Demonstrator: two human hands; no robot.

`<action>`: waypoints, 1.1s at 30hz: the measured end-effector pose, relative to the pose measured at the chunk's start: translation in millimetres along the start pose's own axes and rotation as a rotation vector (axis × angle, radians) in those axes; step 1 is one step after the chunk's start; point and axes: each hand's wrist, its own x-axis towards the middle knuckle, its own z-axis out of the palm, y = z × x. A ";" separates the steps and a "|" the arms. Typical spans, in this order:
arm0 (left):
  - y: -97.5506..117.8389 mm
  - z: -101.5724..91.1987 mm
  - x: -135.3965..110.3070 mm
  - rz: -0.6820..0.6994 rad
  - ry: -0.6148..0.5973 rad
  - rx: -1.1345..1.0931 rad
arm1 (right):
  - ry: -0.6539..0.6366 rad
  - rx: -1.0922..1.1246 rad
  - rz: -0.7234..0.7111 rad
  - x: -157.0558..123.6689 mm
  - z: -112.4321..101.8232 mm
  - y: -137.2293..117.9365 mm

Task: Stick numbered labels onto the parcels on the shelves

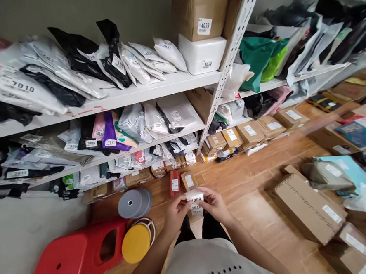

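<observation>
Above the lap, just beyond the hem of the grey shirt (209, 261), a label roll (194, 195) is held clear of the floor (241, 201), its printed strip (196, 209) hanging toward the legs. Its left side is pinched by the fingers of the left hand (177, 211) and its right side by those of the right hand (217, 206); both sets are nearly closed, with the roll gripped between them.

On the floor to the left, a red stool (66, 251), a yellow disc (136, 244) and a grey disc (131, 204) are seen. To the right, a large carton (308, 208) is set down near a grey bag (328, 174). Past the hands, a red box (174, 184) and a small box (188, 180) are placed side by side.

Farther off, a purple bag (110, 131) marked 7011 is laid at the front edge of the middle shelf (189, 131). Near the right end of the upper shelf (155, 87), a white box (202, 53) marked 4038 is topped by a brown box (204, 11) marked 4039.
</observation>
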 end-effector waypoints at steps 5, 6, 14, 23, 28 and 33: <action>-7.1 15.9 66.2 0.145 0.295 0.258 | -0.161 -0.037 0.024 91.6 -50.1 6.0; -9.3 23.4 79.9 0.107 0.315 0.234 | -0.182 -0.063 -0.002 112.4 -61.1 4.7; -92.0 82.6 243.6 -0.258 0.537 -0.049 | -0.283 0.135 0.294 279.3 -152.4 77.4; -382.8 58.3 489.5 -0.407 0.275 0.655 | 0.032 0.051 0.442 459.2 -275.2 360.6; -525.8 35.3 593.8 -0.325 0.371 0.868 | -0.209 -0.023 0.450 521.7 -307.2 496.7; -608.6 21.1 643.5 -0.162 0.522 1.021 | -0.321 -0.216 0.311 579.4 -322.0 590.6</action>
